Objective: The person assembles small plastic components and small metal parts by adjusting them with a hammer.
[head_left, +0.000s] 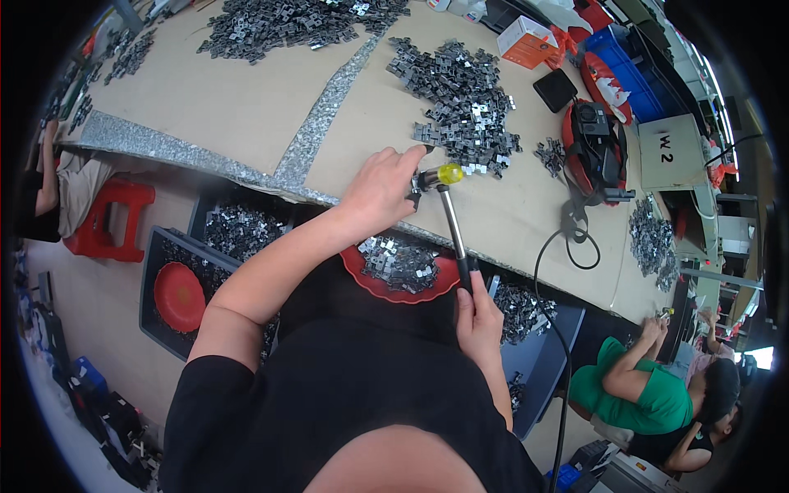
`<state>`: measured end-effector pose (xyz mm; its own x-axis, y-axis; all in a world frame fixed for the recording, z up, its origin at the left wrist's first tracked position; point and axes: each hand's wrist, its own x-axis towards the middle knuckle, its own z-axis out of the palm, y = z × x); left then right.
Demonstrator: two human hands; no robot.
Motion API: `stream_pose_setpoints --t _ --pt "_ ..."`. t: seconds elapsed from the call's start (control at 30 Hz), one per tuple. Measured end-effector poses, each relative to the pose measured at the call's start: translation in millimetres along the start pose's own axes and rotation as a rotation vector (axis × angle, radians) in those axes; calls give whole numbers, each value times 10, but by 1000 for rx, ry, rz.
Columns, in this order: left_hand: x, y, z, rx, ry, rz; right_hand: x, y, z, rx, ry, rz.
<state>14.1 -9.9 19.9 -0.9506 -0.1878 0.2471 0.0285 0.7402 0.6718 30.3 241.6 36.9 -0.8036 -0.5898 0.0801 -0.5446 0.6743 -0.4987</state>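
Note:
My right hand [480, 316] is wrapped round the black grip of a hammer [453, 222] with a shiny metal shaft. Its head has a translucent yellow face [449, 173] and lies over the table's near edge. Just left of the head, my left hand [382, 191] has its fingers bent, with black covers on the fingertips. What lies between those fingertips is hidden behind the hammer head. Beyond my hands spreads a heap of small dark metal clips [464, 103]. A red scalloped bowl [353, 267] with shiny flat metal pieces sits below, at my lap.
Dark bins [149, 283] of metal parts flank my lap, one holding a red bowl [179, 296]. A black cable [538, 267] hangs off the table's right side. An orange-white box [526, 43] stands at the back. A person in green [649, 394] works at the right.

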Motion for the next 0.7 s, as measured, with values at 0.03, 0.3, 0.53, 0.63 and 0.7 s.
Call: stream_pose_setpoints --t 0.03,0.3,0.53,0.63,0.7 --pt "-3 -11 4 5 -5 -14 -15 63 5 42 84 -63" --pt "-16 -29 6 -46 4 7 20 -2 19 -117 0 -49" --pt "-307 178 -75 -109 -321 213 -240 263 -22 285 305 95" --pt "-260 169 49 -114 -159 309 -228 287 -64 535 314 288" --pt "46 101 144 -35 -10 266 -239 305 -24 577 302 290"
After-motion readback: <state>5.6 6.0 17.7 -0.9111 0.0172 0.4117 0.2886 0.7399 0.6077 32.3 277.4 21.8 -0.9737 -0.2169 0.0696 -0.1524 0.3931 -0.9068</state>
